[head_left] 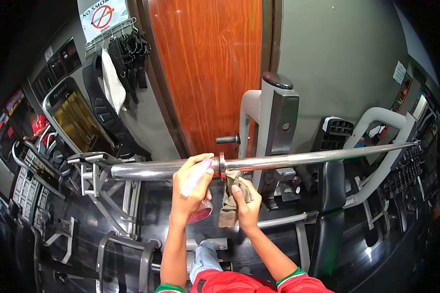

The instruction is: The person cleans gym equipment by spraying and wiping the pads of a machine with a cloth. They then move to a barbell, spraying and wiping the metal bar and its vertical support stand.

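A chrome barbell (288, 160) runs sideways across the view, its thick sleeve (142, 170) on the left and a collar ring (222, 165) near the middle. My left hand (185, 188) is wrapped round a spray bottle (200, 213) just in front of the sleeve, beside the collar. The bottle's pale purple and white top shows above the fingers, and its clear lower end looks pinkish. Pinched in my right hand (248, 201) is a brown-grey cloth (229, 205), which hangs down just below the collar. Its upper edge reaches the collar.
A padded bench (334, 185) and grey machine frame (278, 112) stand on the right. Behind the bar is a wooden door (205, 73). Straps hang from a wall rack (111, 34) at upper left. More machines line the left side, where a person in red (39, 125) is visible.
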`<act>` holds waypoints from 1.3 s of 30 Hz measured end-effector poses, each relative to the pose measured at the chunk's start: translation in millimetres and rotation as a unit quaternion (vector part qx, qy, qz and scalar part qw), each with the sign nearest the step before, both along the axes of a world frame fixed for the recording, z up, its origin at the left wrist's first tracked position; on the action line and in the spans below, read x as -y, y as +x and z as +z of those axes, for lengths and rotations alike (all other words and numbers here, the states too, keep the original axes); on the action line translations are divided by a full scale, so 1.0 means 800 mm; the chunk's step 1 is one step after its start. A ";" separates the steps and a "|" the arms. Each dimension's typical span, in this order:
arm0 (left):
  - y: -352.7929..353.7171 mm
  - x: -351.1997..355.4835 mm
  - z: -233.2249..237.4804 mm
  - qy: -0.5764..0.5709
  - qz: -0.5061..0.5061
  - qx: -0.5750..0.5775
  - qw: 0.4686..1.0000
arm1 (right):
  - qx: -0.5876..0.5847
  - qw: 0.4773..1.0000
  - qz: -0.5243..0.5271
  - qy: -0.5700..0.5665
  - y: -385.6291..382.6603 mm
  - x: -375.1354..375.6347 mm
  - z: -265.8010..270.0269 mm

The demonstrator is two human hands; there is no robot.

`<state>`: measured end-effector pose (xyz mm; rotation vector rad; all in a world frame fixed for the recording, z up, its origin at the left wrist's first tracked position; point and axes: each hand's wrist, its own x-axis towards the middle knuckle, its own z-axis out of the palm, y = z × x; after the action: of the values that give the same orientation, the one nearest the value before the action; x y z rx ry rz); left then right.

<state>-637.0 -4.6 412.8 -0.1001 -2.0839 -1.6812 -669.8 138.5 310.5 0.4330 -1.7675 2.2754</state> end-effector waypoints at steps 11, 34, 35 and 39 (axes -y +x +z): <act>0.001 -0.002 0.004 0.058 -0.014 0.036 0.998 | 0.069 0.988 0.032 -0.136 -0.013 0.035 -0.014; -0.001 0.002 -0.001 0.073 -0.025 0.024 0.997 | -0.258 0.809 -0.110 0.516 -0.036 -0.028 0.173; 0.000 0.002 -0.001 0.077 -0.025 0.025 0.996 | -0.258 0.791 -0.101 0.546 -0.048 -0.024 0.180; 0.001 0.002 0.001 0.039 -0.021 0.011 0.999 | -0.253 0.683 0.012 0.685 -0.085 -0.012 0.224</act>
<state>-636.1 -5.9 413.7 -0.1020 -2.0418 -1.7934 -737.7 148.4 489.3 1.1174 -2.6679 0.2376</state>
